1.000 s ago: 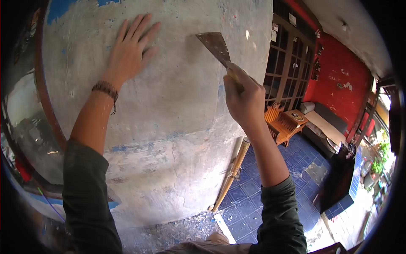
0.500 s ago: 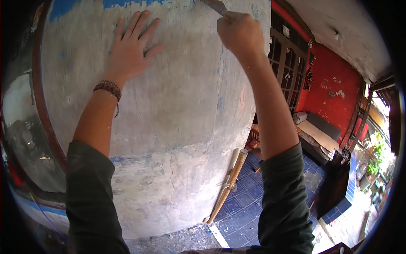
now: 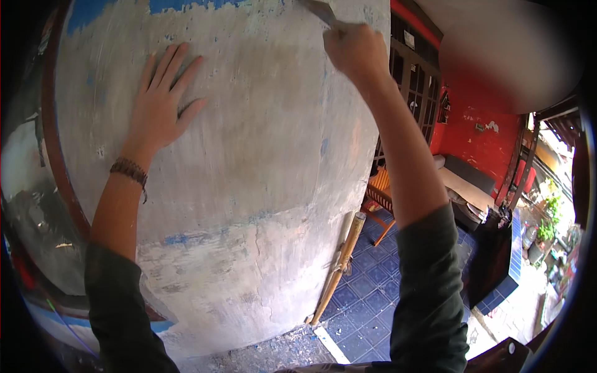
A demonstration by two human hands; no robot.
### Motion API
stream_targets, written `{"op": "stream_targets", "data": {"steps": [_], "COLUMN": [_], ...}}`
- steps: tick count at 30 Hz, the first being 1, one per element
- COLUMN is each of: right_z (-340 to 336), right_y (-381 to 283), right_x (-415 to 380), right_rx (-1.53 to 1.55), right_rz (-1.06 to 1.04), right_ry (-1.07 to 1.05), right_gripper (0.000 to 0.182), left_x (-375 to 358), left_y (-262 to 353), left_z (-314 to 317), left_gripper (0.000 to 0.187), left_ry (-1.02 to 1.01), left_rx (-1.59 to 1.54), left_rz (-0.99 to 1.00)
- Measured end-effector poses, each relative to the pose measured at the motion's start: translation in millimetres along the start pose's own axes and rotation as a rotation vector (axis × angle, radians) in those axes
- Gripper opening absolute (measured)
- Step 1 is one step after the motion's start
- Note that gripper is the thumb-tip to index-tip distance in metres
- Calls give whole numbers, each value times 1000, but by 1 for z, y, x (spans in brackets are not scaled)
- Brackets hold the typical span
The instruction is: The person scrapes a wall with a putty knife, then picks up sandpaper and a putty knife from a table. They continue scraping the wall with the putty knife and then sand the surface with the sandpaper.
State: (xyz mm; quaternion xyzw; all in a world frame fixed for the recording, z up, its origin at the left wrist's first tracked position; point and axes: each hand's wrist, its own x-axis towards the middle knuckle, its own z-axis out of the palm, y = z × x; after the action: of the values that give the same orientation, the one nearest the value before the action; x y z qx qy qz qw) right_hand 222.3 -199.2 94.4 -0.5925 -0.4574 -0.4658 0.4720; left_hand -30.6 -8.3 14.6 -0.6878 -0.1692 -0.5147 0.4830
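Observation:
My left hand (image 3: 160,102) lies flat against the grey, scraped wall (image 3: 249,143), its fingers spread and nothing in it. A braided bracelet circles that wrist. Up at the top right of the wall, my right hand (image 3: 357,53) is closed round a metal scraper (image 3: 320,11). The blade points up and to the left, close to the wall surface; whether its edge touches cannot be made out. Blue paint (image 3: 186,5) remains along the wall's top edge, left of the scraper.
A bamboo pole (image 3: 339,267) leans at the wall's right corner. Beyond are a wooden chair (image 3: 380,186), blue floor tiles (image 3: 367,298), a sofa (image 3: 466,183) and a red wall (image 3: 476,118). A dark-framed window (image 3: 46,205) is at the left.
My left hand has moved down and to the left on the wall. My right hand, still holding the scraper, has shifted slightly down. The camera view has turned a little.

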Motion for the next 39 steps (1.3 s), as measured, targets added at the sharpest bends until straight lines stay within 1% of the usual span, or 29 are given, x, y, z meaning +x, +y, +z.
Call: {"op": "stream_targets", "data": {"steps": [1,2,5,7,8,9,10,11,13,14,16,17,19,20,21,22,23,25,27,29,30,33,35,37,39], "right_z": [-2,-2,-7,-9,-3,0,-9,-6,-21,-18,-4,-1,8,8,1,-4,-6,-2,2,-1,6,-10,0,-5,-4], "right_y": [-8,-13,-17,-22,-20,-21,-29,-24,-21,-18,-11,-10,-12,-13,-19,-24,-23,-13,-12,-20,-16,-34,-12,-13,-18], "right_x": [22,32,12,-7,-5,0,12,31,33,23,-7,-15,7,21,35,39,30,4,-4,12,38,48,39,8,26], "right_rx": [-69,-136,-164,-120,-114,-109,-116,-162,-136,-117,-56,-62,-91,-88,-69,-51,-57,-31,-27,-92,-110,-110,-68,-38,-37], "right_rz": [69,138,89,79,71,59,67,148,74,71,75,59,108,107,148,191,194,60,66,31,78,73,95,33,10], "right_ry": [-26,-59,-104,-109,-70,-33,-73,-36,-139,-116,-42,-33,-2,0,-54,-110,-111,-65,-44,-33,-50,-66,-93,-45,-61], "right_gripper": [34,35,35,36,36,36,35,33,31,31,31,31,32,32,32,32,32,32,32,33,35,37,36,36,39], "left_x": [-5,-10,-24,-29,-28,-25,-24,-24,-24,-24,-24,-21,-8,-9,-9,-10,-11,-10,-12,-6,-5,-4,-5,-5,-4], "left_y": [-3,-8,-16,-20,-20,-17,-15,-16,-14,-13,-12,-9,-5,-7,-6,-6,-5,-5,-3,-4,-2,-2,0,0,-2], "left_z": [-3,-8,-19,-23,-26,-32,-35,-35,-33,-35,-40,-46,-59,-58,-56,-55,-53,-53,-55,-57,-57,-56,-57,-60,-60], "left_gripper": [62,62,68,78,78,85,92,92,102,102,114,114,114,114,115,117,117,122,123,124,124,124,124,123,123], "left_ry": [-49,-53,-107,-143,-134,-207,-286,-283,-315,-317,-353,-351,-574,-573,-572,-572,-573,-544,-561,-557,-590,-630,-636,-640,-631], "left_rx": [2,-3,45,84,86,70,52,50,13,3,-9,-11,33,36,29,18,13,-4,-5,9,12,16,9,16,12], "left_rz": [1,1,-31,-51,-50,-82,-116,-117,-150,-149,-161,-163,-259,-259,-265,-269,-266,-270,-278,-295,-305,-324,-328,-340,-349]}}
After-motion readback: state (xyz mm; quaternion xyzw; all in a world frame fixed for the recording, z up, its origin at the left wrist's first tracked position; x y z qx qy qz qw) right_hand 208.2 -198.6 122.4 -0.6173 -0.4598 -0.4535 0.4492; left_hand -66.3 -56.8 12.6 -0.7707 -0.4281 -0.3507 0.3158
